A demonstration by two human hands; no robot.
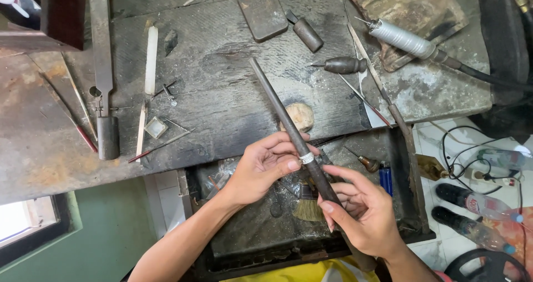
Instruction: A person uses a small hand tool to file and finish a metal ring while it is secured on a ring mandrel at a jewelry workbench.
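The silver ring (306,158) already sat partway up the tapered mandrel (288,123); left hand (261,168) pinched it, right hand (361,212) gripped the mandrel's lower end.

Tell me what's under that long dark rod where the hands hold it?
Beneath the tapered rod lies a bristle brush in the open drawer. The left hand and right hand cover the brush's handle and whatever else lies there.

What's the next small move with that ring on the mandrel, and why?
Probably push the silver ring a touch further down the tapered mandrel with the left hand. The ring sits around the rod between thumb and fingers, the right hand grips the rod below it, and the rod's far tip leans on the bench, so it is braced.
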